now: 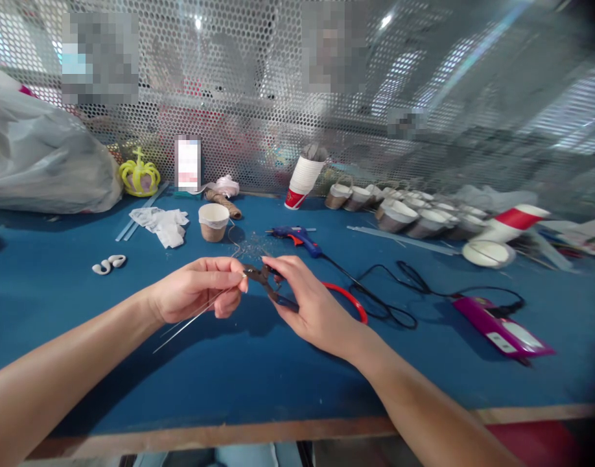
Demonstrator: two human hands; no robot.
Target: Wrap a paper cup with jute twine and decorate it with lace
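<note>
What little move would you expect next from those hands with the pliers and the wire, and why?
Probably a squeeze of the pliers. The left hand pinches the thin wire right at the tool's nose, and the right hand already grips the red handles, so everything looks lined up to bend or cut.

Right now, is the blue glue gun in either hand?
No: the blue glue gun lies on the blue table beyond the hands; the right hand holds pliers, the left hand thin wires.
</note>
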